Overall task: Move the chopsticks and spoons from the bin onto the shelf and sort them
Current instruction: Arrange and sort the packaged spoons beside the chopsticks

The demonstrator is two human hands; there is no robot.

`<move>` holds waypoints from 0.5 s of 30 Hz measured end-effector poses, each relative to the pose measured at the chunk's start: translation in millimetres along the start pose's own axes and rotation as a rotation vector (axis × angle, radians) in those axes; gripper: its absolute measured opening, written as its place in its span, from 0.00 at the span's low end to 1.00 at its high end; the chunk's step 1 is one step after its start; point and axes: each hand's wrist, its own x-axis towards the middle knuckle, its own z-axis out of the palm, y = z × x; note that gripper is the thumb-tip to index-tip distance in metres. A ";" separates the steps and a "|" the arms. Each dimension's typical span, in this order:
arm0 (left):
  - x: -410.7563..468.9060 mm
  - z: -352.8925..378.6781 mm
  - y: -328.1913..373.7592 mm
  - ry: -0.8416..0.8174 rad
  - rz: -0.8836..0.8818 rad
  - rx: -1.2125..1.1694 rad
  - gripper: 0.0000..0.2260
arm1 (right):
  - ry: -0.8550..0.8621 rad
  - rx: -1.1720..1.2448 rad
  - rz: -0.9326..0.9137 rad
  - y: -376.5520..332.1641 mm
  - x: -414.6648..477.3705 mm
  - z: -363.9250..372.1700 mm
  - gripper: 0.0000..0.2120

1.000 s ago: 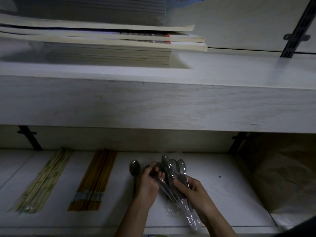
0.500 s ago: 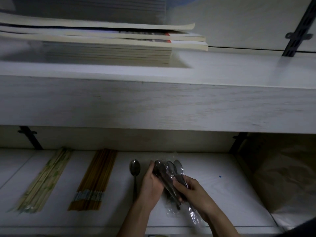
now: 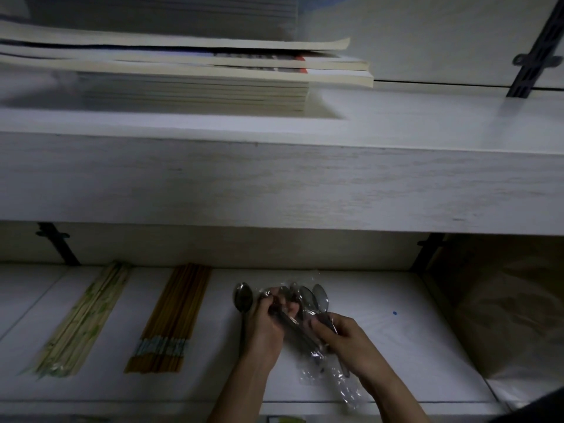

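Lower shelf (image 3: pixel 396 346), left to right. Pale chopsticks (image 3: pixel 82 319) lie in a neat bundle near the left end. Brown chopsticks (image 3: pixel 171 319) lie in a second bundle just beside them, apart and parallel. 1 loose spoon (image 3: pixel 243 297) lies next, bowl toward the back edge, touching the left hand (image 3: pixel 265 328).

The left hand's grip is closed on 1 spoon among the wrapped spoons (image 3: pixel 308 300), at the bowl end. The right hand (image 3: pixel 351 340) is clamped on the handles through the clear plastic wrap (image 3: pixel 329 380), which trails toward the front edge.

Judgement: the step is drawing 1 spoon free of the wrap. Advised: hold the handles firm, pull straight along the handle line, and lay it parallel beside the loose spoon. Risk: the wrap snags and spills the rest.
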 end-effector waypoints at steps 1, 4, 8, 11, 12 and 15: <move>1.0 -2.1 0.5 0.011 -0.005 -0.008 0.11 | -0.001 0.000 0.001 -1.9 -1.3 -1.2 0.11; -0.4 -4.4 1.8 0.014 -0.020 -0.018 0.11 | -0.011 0.026 0.020 -7.5 -3.5 -0.1 0.08; -0.5 -4.9 0.6 0.015 -0.049 -0.010 0.11 | 0.037 0.067 0.125 -9.7 -0.1 5.7 0.11; 0.4 -7.8 -0.9 -0.006 -0.047 0.068 0.07 | 0.016 0.087 0.142 -11.2 0.4 7.0 0.07; -2.2 -7.1 0.2 -0.018 -0.042 0.106 0.09 | 0.002 0.105 0.129 -11.1 0.4 6.9 0.07; -11.3 -0.6 2.3 -0.010 -0.031 0.142 0.20 | -0.039 0.230 0.097 -15.0 -2.1 8.0 0.10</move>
